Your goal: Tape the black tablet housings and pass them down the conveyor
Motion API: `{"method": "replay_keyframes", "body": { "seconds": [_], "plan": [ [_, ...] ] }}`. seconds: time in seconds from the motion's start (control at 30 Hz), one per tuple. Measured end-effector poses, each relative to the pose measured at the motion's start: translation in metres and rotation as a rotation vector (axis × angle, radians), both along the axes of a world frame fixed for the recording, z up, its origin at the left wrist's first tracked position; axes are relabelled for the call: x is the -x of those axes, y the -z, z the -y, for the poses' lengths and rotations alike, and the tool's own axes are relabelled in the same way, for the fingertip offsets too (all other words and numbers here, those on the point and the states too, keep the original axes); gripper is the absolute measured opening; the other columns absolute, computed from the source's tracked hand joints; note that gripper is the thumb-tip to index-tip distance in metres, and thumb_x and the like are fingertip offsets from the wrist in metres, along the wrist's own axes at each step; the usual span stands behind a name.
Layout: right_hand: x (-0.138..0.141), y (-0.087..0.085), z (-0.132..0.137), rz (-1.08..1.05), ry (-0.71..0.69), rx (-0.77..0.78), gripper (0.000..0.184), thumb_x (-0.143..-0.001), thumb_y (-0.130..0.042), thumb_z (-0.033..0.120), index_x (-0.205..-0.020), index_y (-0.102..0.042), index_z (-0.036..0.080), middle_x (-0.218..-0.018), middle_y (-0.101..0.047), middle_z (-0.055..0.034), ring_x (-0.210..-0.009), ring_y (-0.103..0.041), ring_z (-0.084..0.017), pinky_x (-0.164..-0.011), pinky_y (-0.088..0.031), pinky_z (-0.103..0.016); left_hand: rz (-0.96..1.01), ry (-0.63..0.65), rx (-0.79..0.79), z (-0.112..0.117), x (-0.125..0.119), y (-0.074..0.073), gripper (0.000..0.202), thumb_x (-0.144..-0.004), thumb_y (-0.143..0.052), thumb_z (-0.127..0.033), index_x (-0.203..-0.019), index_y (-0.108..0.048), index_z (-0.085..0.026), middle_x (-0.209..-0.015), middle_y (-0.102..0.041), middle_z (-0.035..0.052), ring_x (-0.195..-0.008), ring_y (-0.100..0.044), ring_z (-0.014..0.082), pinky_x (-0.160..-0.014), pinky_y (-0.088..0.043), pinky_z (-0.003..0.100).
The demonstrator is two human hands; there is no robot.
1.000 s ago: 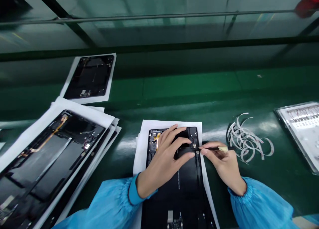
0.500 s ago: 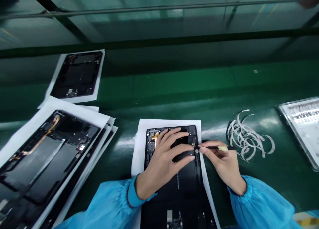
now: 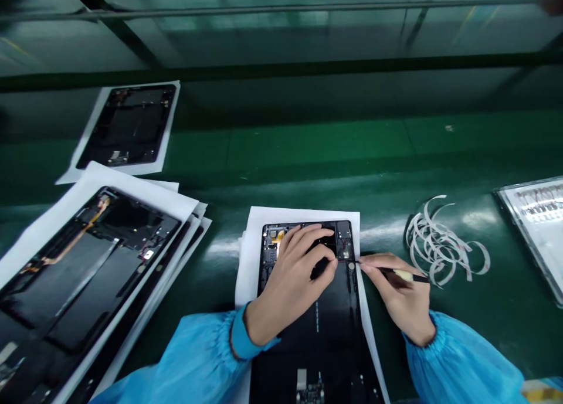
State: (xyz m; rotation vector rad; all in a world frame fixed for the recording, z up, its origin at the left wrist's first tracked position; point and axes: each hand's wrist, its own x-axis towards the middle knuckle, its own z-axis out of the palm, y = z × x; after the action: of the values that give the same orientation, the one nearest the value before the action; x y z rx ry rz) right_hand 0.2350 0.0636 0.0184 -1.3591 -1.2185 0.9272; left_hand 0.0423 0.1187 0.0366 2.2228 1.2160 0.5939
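My left hand (image 3: 292, 275) lies spread on the upper part of a black tablet housing (image 3: 316, 328), its fingertips over the internal parts. A dark strip shows under those fingers, but I cannot tell what it is. The housing rests on white paper (image 3: 253, 257). My right hand (image 3: 396, 295) is shut on a slim black pick (image 3: 411, 277) with a cream grip. Its fine tip reaches the housing's right edge, close to my left hand's fingertips.
A stack of tablet housings on white sheets (image 3: 79, 275) lies at left, and another housing on paper (image 3: 127, 125) lies farther back. Curled white film strips (image 3: 444, 243) and a framed tray (image 3: 536, 228) lie at right on the green bench (image 3: 308, 149).
My right hand has shifted slightly right, and the pick now slants down toward me instead of lying level. The left hand has barely moved, and the view has tilted slightly.
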Motion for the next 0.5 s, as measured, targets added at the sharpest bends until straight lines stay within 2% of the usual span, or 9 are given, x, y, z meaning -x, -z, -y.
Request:
{"method": "replay_keyframes", "body": {
  "seconds": [0.13,0.3,0.5],
  "plan": [
    [-0.0002,0.0012,0.0002,-0.004,0.015,0.033,0.013,-0.083,-0.07,0.012,-0.085,-0.075,0.024,-0.088,-0.077,-0.0044,-0.082,-0.073,-0.023,-0.076,-0.06,-0.038,-0.004,0.003,-0.023,-0.0001,-0.001,0.0005,0.011,-0.09,-0.057,-0.015,-0.083,-0.061,-0.022,-0.121,-0.064,0.0055,-0.124,-0.052,0.0279,-0.109,-0.035,0.056],
    [-0.0003,-0.0002,-0.0018,-0.03,0.032,0.033,0.012,-0.081,-0.072,0.013,-0.084,-0.075,0.024,-0.086,-0.077,-0.0021,-0.081,-0.073,-0.02,-0.076,-0.06,-0.034,0.019,-0.031,-0.014,-0.0012,-0.0038,0.0005,0.012,-0.084,-0.061,-0.011,-0.079,-0.06,-0.022,-0.12,-0.063,0.0048,-0.12,-0.054,0.0273,-0.106,-0.036,0.053],
    [0.0016,-0.0003,-0.0078,-0.001,-0.066,0.048,0.007,-0.083,-0.072,0.018,-0.083,-0.076,0.024,-0.086,-0.077,-0.0032,-0.082,-0.072,-0.021,-0.076,-0.059,-0.037,0.029,-0.043,0.026,-0.0025,-0.005,-0.0023,0.012,-0.082,-0.063,-0.01,-0.077,-0.059,-0.022,-0.12,-0.062,0.0039,-0.116,-0.054,0.026,-0.104,-0.037,0.05]
  ]
}}
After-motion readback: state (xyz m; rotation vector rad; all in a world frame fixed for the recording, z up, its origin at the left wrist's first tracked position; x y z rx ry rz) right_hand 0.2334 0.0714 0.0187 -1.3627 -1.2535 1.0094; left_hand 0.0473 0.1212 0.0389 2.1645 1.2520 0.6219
